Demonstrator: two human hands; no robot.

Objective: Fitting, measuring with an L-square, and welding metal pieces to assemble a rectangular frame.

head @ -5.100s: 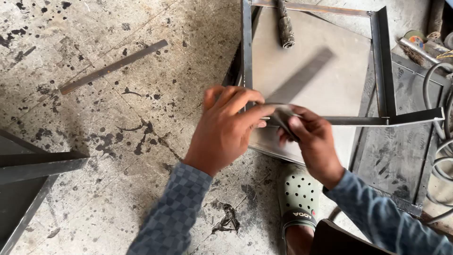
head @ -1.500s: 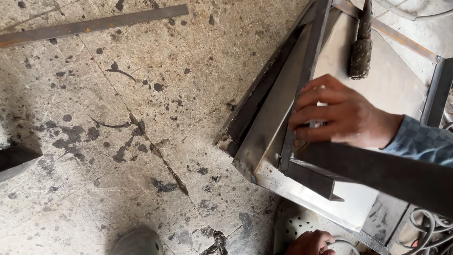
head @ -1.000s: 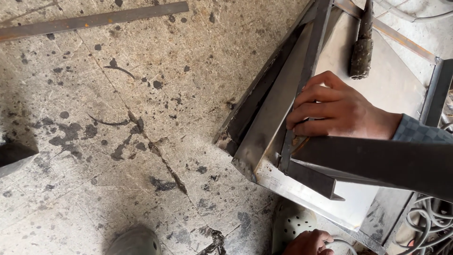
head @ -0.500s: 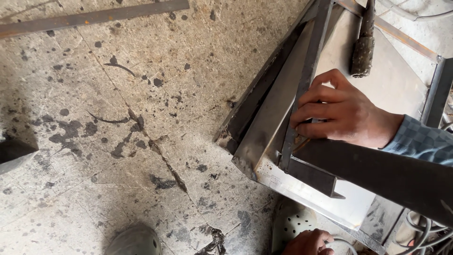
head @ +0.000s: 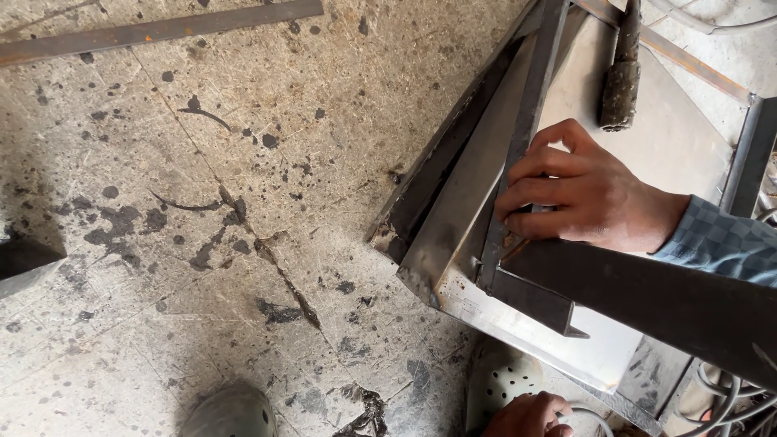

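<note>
stained floor (head: 202,243); left hand (head: 528,417) cut off, grip unclear

Right hand (head: 587,194): fingers pressed on the steel frame (head: 526,129) bar.
Left hand (head: 526,414): low, beside a cable (head: 587,414).
Floor (head: 202,202): stained, cracked concrete.

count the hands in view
2. One hand presses on the steel angle frame at right; the other hand shows only in part at the bottom edge by a cable.
</note>
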